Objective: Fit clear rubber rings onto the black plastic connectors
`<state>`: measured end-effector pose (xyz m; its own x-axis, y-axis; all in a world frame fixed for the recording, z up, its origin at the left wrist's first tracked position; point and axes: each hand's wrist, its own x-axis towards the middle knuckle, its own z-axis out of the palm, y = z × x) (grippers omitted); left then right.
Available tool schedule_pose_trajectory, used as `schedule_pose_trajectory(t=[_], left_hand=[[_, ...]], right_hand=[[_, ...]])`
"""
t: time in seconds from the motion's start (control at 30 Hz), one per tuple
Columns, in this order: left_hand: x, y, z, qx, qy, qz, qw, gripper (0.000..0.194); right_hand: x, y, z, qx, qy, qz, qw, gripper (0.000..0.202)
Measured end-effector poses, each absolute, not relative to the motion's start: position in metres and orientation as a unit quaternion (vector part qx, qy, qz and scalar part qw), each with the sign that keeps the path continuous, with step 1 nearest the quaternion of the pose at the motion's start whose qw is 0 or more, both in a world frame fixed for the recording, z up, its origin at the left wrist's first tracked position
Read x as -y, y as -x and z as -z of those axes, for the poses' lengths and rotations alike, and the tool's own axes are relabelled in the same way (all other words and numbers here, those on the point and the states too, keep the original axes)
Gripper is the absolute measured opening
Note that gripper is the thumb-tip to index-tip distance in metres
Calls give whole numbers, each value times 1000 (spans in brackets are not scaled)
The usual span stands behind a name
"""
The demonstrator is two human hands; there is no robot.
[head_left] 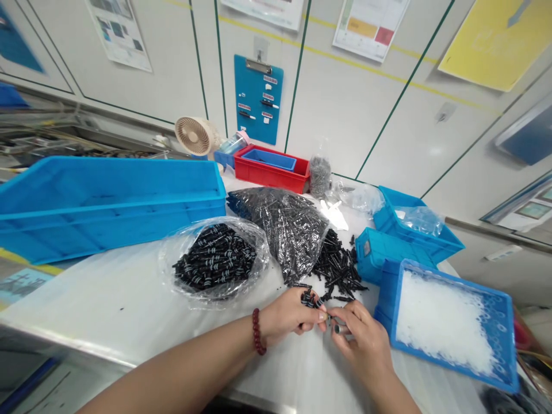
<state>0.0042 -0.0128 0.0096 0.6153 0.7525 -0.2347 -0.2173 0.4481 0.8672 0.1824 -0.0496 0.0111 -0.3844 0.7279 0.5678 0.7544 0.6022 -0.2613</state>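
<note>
Meeting at the fingertips above the white worktop point(142, 310), the two hands work at close range. The left hand point(297, 313) is curled mostly closed around several banded parts point(308, 298), black with pale rings, with its thumb pressed forward; a red bead bracelet point(257, 332) circles the wrist. The right hand point(366, 336) is partly closed, its fingers curled about a short metal tube point(341, 329), its thumb and forefinger close to the left thumb. Any small piece between the fingertips is too small to identify.

Just beyond the hands lies a loose heap of black parts point(340, 267), beside a full plastic bag point(287, 230). To its left, an open clear bag point(172, 287) contains more banded parts. At right, a tilted blue bin point(513, 351) contains small, translucent white rings point(444, 322); two further blue bins point(388, 253) point(440, 250) stand behind it. A red bin point(271, 175) with a blue tray inside, a fan point(194, 137) and a long blue crate point(107, 201) stand farther back.

Labels: on the wall, a blue clipboard point(259, 98) bears small red-and-white labels, illegible here, as is the print on the posters point(371, 26). A yellow sheet point(495, 43) shows a grey arrow. At lower left, a pale blue sign point(26, 286) carries large characters, the first apparently 大.
</note>
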Motion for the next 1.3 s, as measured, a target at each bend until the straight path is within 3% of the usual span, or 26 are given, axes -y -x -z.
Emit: schedule_pose_trajectory(t=[0.4,0.7,1.3], left_hand=[[12,2,-23,-290,-379,-244,844,26],[10,3,-21,-298,-333,-245,860,25],[10,-9,-10,-303,-394,-364,787,44]], right_hand=[[44,-187,-20,810,418,-91,401,17],[43,-191,-23,771,466,-172,398,12],[45,-186,-16,770,461,-74,436,10]])
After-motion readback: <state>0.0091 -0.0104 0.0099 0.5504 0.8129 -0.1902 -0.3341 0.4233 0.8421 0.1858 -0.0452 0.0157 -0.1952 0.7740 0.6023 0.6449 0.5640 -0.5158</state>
